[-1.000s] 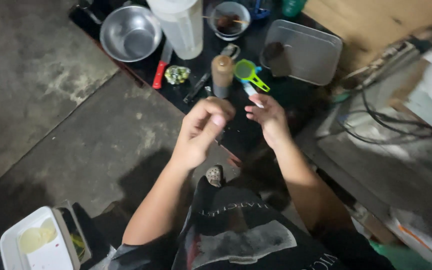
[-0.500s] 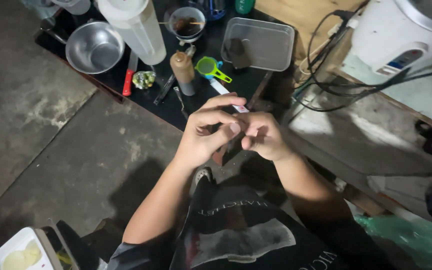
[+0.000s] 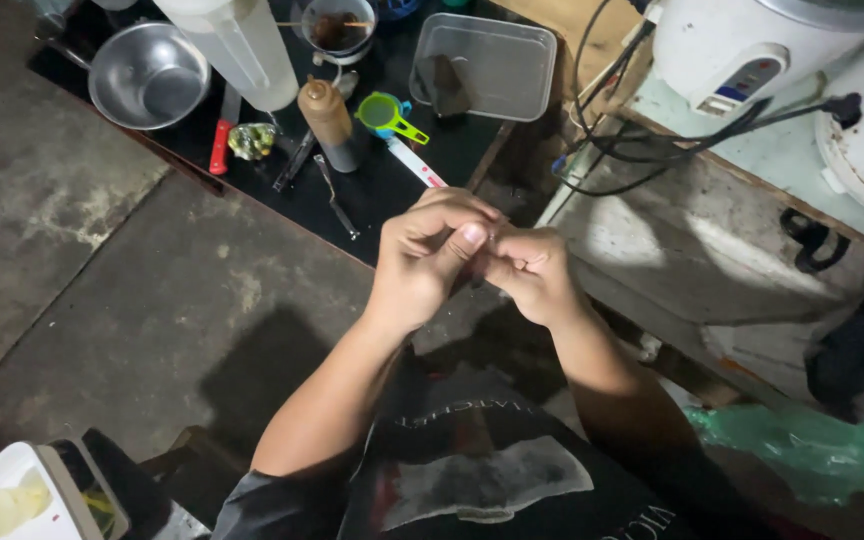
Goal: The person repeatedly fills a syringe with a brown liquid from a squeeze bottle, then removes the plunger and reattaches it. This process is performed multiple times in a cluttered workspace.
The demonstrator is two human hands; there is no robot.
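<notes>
— Since a moment ago our hands have drawn together: left hand (image 3: 422, 265) and right hand (image 3: 532, 270) now touch, fingers pinched shut on a small dark thing (image 3: 492, 238) between them, hard to make out.

— We judge we're still working it with the fingertips; next calls for a steady pinch.

— Far left on the bench (image 3: 392, 190), the steel bowl (image 3: 147, 75) looks empty; the clear tub (image 3: 487, 65) holds something dark; the brown bottle (image 3: 327, 115) stands upright.
</notes>
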